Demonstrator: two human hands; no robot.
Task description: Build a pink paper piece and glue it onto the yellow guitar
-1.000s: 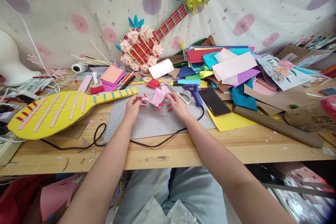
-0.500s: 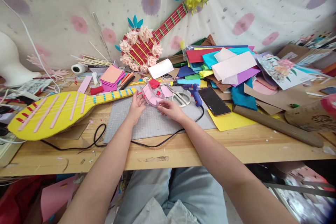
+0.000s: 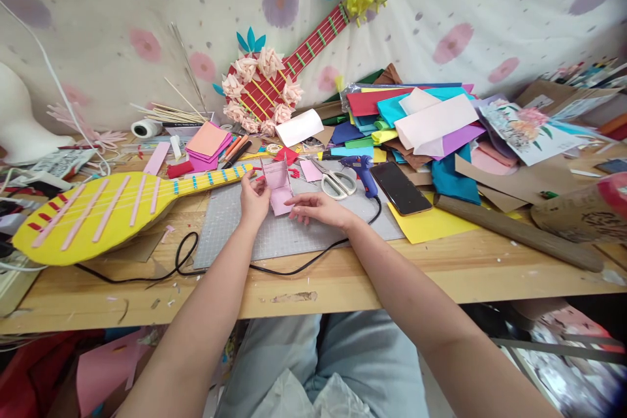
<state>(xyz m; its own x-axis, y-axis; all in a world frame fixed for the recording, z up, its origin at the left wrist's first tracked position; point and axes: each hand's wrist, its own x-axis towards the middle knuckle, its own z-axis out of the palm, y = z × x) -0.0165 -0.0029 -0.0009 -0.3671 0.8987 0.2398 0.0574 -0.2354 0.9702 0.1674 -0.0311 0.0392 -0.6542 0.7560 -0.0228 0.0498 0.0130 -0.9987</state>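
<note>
A small pink folded piece point(image 3: 279, 199), box-like with thin raised sides, is held above the grey cutting mat point(image 3: 230, 225). My left hand point(image 3: 255, 201) grips it by its left side, fingers partly hidden behind it. My right hand point(image 3: 321, 210) is at its lower right corner, fingers loosely apart, the index fingertip at the edge. Scissors point(image 3: 337, 183) with white handles lie just beyond my right hand. Near them are a blue glue gun point(image 3: 364, 175), a pink square point(image 3: 310, 170) and a red scrap point(image 3: 286, 155).
At left lies a yellow lute-like craft point(image 3: 93, 212); a red flowered one point(image 3: 264, 91) leans at the back. A phone point(image 3: 400, 188), a felt pile point(image 3: 416, 117) and a brown stick point(image 3: 514, 235) are to the right. A black cable point(image 3: 298, 269) crosses the table's front.
The pink piece has turned in my hands from a slant to more upright, its inner face now towards me. My left hand has closed on its side; my right hand's fingers have loosened.
</note>
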